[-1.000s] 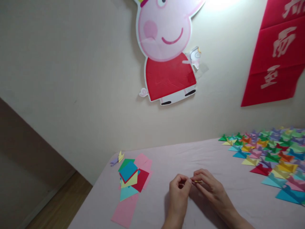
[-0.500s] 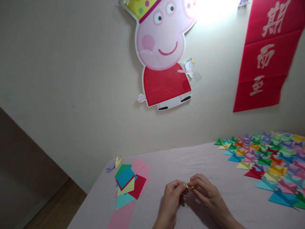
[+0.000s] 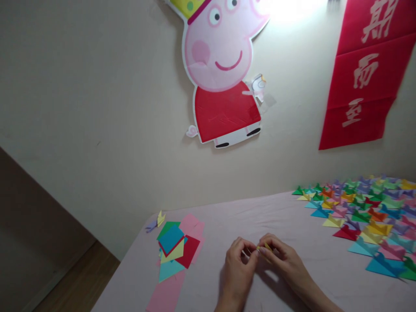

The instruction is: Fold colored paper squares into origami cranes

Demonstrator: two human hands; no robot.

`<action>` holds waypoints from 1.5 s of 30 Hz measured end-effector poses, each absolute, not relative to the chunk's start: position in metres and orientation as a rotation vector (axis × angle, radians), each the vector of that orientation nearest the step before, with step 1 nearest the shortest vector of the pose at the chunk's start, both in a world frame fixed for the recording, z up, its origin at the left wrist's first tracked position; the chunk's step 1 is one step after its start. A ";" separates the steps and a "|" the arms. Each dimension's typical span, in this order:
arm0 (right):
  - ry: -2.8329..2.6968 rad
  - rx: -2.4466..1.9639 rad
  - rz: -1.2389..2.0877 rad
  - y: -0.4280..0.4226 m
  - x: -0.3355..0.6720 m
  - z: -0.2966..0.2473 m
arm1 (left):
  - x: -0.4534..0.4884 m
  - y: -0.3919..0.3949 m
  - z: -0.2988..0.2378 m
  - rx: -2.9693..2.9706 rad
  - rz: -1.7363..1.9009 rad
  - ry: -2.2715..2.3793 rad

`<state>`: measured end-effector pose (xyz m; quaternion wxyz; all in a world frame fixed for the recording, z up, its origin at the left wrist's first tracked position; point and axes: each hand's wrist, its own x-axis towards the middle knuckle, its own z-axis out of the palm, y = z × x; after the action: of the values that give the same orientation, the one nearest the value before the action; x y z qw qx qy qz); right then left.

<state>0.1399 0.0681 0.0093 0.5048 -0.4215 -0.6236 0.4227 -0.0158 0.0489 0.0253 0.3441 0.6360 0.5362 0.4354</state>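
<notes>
In the lower middle of the frame, a small yellow paper [image 3: 268,247] is being pinched between the fingertips of the left hand [image 3: 239,264] and the right hand [image 3: 282,255]. The hands are being held close together, perhaps so that so little a piece is being steadied from both sides. Its exact shape is being hidden by the fingers. At lower left, sheets [image 3: 171,239] are lying overlapped on the cloth [image 3: 234,216], seemingly for easy reach. At right, birds [image 3: 361,216] are standing in close rows, apparently for saving room.
</notes>
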 end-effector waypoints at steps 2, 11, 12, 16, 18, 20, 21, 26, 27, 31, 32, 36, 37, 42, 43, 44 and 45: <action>-1.489 -1.022 1.045 0.068 0.140 0.008 | -0.015 0.047 0.026 1.707 1.160 1.402; -1.449 -1.005 1.084 0.069 0.140 0.009 | -0.012 0.043 0.032 1.773 1.205 1.417; -1.436 -0.995 1.100 0.069 0.140 0.009 | -0.012 0.043 0.031 1.769 1.207 1.419; -1.399 -0.963 1.162 0.068 0.140 0.008 | -0.010 0.043 0.029 1.764 1.230 1.408; -1.376 -0.948 1.203 0.069 0.140 0.007 | -0.009 0.042 0.028 1.778 1.242 1.400; -1.342 -0.933 1.256 0.069 0.139 0.005 | -0.007 0.040 0.027 1.793 1.248 1.408; -1.324 -0.928 1.278 0.069 0.139 0.003 | -0.006 0.040 0.026 1.800 1.250 1.419; -1.249 -0.918 1.345 0.068 0.134 0.001 | -0.003 0.038 0.020 1.809 1.260 1.458; -1.241 -0.921 1.362 0.067 0.133 0.002 | -0.003 0.037 0.019 1.795 1.255 1.461; -1.233 -0.925 1.397 0.064 0.130 0.007 | -0.004 0.038 0.019 1.666 1.243 1.444; -1.227 -0.924 1.397 0.063 0.130 0.008 | -0.004 0.038 0.019 1.627 1.249 1.428; -1.158 -0.924 1.385 0.064 0.130 0.009 | -0.006 0.041 0.020 1.557 1.279 1.381; -1.146 -0.921 1.372 0.065 0.130 0.008 | -0.006 0.042 0.020 1.564 1.279 1.375; -1.184 -0.919 1.313 0.067 0.130 0.002 | -0.006 0.044 0.013 1.551 1.284 1.324; -1.202 -0.922 1.306 0.067 0.130 0.002 | -0.006 0.045 0.011 1.529 1.296 1.316; -1.225 -0.926 1.301 0.066 0.130 0.002 | -0.007 0.046 0.009 1.507 1.311 1.316; -1.256 -0.933 1.298 0.066 0.130 0.003 | -0.007 0.047 0.008 1.488 1.331 1.325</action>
<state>0.1301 0.0659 0.0027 0.5266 -0.3901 -0.5252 0.5429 -0.0074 0.0466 0.0081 0.3644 0.5782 0.5151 0.5172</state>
